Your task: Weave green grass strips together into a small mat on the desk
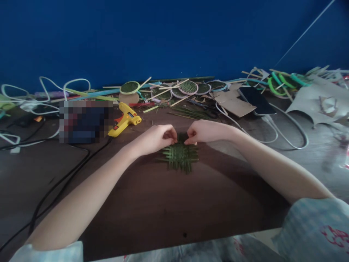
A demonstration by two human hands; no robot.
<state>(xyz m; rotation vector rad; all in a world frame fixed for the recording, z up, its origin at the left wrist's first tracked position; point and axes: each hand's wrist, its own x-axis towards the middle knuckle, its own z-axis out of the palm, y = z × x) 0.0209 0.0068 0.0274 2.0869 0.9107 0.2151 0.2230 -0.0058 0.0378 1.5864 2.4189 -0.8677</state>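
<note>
A small mat of woven green leaf strips (180, 155) lies on the dark table, its loose strip ends sticking out around the edges. At its far left corner, my left hand (162, 138) is closed, thumb and fingertips pinched on the strips. My right hand (200, 132) pinches the far right side in the same way, a short gap from the left. The exact strips between my fingertips are too small to make out. The far edge of the weave is partly hidden by my fingers.
A yellow glue gun (125, 118) lies left of my hands, its black cord (65, 178) running toward me. Behind are round woven pieces (188, 87), sticks and leaf strips. A phone (257, 101) with a white cable rests on cardboard at right, near cut grey sheet (313, 96).
</note>
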